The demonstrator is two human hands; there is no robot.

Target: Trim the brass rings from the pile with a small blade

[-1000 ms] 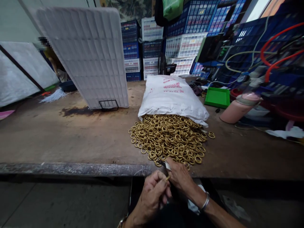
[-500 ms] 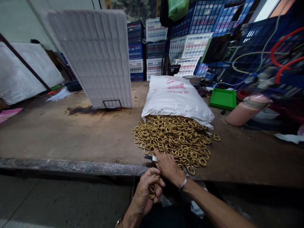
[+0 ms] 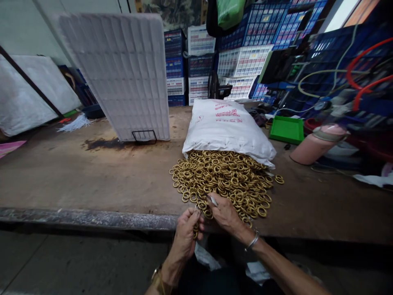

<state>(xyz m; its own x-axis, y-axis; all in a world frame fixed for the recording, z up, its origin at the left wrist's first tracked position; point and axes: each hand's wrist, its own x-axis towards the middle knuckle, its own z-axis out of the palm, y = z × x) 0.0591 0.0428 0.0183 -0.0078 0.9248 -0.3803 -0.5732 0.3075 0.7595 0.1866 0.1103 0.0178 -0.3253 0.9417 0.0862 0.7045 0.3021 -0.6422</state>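
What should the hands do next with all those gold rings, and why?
Perhaps the right hand should slide one ring toward the left hand: it holds a small tool at the near edge of the ring pile, and the left hand is close by, with a few rings held in its curled fingers.

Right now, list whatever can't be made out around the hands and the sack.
All in the head view:
Rings in the left hand: how many; the hand covers part of them.
Tool in the right hand: its full shape; the hand hides part of it.
White sack: what is inside; its own cloth hides it.
Red print on it: the small wording, too small and blurred.
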